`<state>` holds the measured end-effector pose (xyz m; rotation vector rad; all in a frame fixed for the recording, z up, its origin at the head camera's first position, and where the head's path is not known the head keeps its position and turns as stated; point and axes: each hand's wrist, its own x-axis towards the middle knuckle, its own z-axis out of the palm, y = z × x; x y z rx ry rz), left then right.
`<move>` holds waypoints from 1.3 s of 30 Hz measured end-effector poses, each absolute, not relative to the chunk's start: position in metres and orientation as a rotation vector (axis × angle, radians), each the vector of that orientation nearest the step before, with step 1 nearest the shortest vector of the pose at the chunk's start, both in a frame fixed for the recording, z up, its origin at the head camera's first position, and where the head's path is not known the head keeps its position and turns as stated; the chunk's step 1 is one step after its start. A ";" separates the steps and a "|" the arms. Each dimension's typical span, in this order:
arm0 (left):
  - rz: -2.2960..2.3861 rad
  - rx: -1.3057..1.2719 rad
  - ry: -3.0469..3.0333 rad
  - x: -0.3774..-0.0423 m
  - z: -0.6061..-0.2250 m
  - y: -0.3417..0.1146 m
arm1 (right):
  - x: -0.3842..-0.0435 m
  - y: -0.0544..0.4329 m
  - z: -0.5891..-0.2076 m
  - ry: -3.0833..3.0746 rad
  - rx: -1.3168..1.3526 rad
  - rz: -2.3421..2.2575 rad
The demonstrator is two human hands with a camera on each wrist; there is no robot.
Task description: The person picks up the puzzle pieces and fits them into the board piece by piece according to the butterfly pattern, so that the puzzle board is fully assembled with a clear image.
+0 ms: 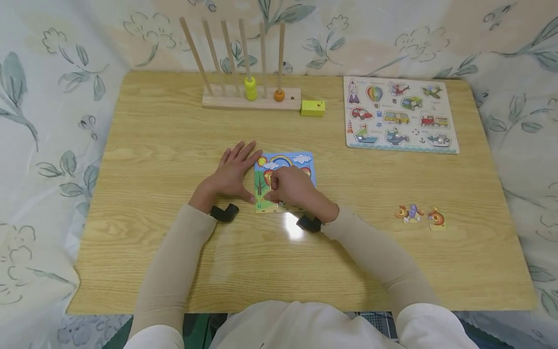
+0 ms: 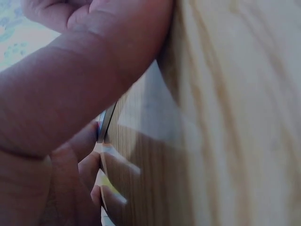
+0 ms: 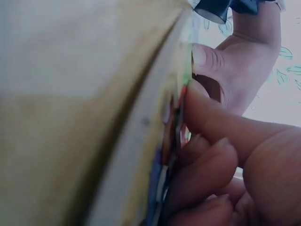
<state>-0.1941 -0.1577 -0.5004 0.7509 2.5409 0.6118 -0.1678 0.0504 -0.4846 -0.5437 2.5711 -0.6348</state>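
A small picture puzzle board with a rainbow, sun and tree lies flat on the table. My left hand is spread along its left side, with thumb and index finger at the board's edge. Over the middle of the board, my right hand has its fingers curled and covers part of the picture. In the right wrist view, the thumb and fingertips of that hand pinch a red-edged puzzle piece right at the board's face. Most of this piece is hidden. Two loose bear-like puzzle pieces lie to the right.
At the back stands a wooden peg rack with several upright rods, yellow and orange beads on two of them. A yellow block sits beside it. A vehicle puzzle board lies at the back right. Patterned cloth surrounds the table.
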 end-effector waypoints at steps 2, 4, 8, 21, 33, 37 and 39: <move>0.599 0.749 2.549 -0.194 -0.500 -0.157 | -0.166 0.051 -0.485 2.599 -0.566 -0.670; 0.593 0.742 2.551 -0.195 -0.499 -0.157 | -0.164 0.052 -0.486 2.626 -0.599 -0.698; 0.603 0.734 2.542 -0.194 -0.499 -0.156 | -0.164 0.054 -0.488 2.628 -0.613 -0.734; 0.619 0.723 2.537 -0.193 -0.495 -0.157 | -0.178 0.059 -0.497 2.514 -0.519 -0.937; 0.615 0.719 2.540 -0.192 -0.496 -0.157 | -0.167 0.061 -0.497 2.579 -0.665 -0.871; 0.616 0.732 2.541 -0.193 -0.496 -0.157 | -0.163 0.064 -0.495 2.560 -0.700 -0.874; 0.625 0.733 2.539 -0.193 -0.496 -0.157 | -0.162 0.064 -0.494 2.554 -0.712 -0.838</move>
